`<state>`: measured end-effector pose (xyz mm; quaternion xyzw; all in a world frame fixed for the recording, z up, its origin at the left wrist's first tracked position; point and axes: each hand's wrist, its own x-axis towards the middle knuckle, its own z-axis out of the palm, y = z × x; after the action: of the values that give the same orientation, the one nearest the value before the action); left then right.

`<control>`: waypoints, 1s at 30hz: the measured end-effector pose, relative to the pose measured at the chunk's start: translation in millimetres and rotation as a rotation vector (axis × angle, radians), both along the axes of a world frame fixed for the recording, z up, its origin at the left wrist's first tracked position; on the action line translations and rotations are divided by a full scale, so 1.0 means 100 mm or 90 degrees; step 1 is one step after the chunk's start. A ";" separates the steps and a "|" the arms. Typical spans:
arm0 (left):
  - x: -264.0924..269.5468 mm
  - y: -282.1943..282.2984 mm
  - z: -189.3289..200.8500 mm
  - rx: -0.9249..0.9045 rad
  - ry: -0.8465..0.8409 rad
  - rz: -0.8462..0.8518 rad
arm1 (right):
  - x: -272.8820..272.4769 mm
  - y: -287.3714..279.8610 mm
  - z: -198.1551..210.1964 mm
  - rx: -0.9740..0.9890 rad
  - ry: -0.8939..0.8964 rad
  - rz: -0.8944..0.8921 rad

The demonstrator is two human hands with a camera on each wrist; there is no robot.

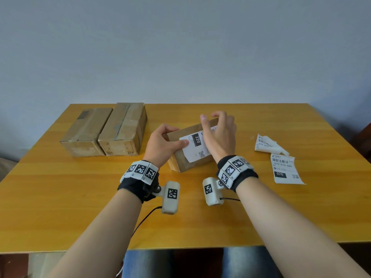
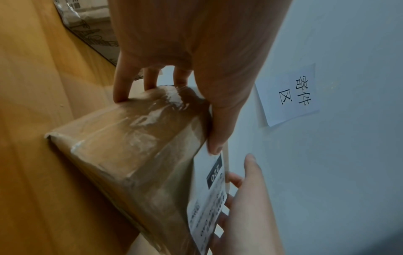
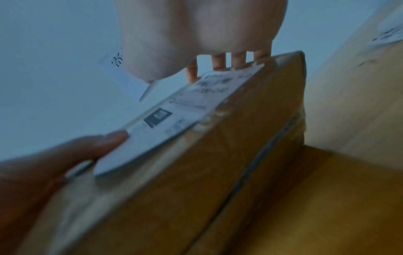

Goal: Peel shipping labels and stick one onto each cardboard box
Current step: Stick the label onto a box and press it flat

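Note:
A small brown cardboard box (image 1: 180,164) lies tilted at the middle of the table, with a white shipping label (image 1: 195,150) marked 220 on its top face. My left hand (image 1: 163,142) grips the box's left end, fingers curled over the far side (image 2: 122,86) and thumb (image 2: 218,138) pressing the label's near corner. My right hand (image 1: 220,135) hovers over the label's right half, its fingertips (image 3: 218,62) touching the label's far edge (image 3: 229,75). Two other taped cardboard boxes (image 1: 86,133) (image 1: 123,129) stand side by side at the table's back left; I see no white label on them.
On the right of the yellow wooden table (image 1: 60,197) lie a loose label (image 1: 286,169) marked 070 and a crumpled white backing sheet (image 1: 269,144). A paper sign (image 2: 290,94) hangs on the pale wall behind. The table's near edge runs just above my knees.

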<state>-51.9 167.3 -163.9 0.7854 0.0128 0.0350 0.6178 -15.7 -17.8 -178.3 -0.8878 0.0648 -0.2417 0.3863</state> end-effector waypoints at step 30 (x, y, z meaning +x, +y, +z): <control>-0.01 0.10 -0.02 -0.044 -0.013 -0.043 | 0.24 -0.11 -0.13 -0.049 -0.081 -0.029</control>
<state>-52.5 176.9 -165.9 0.7633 -0.0187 0.0220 0.6454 7.9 -28.9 -191.4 -0.8831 0.0510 -0.3085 0.3499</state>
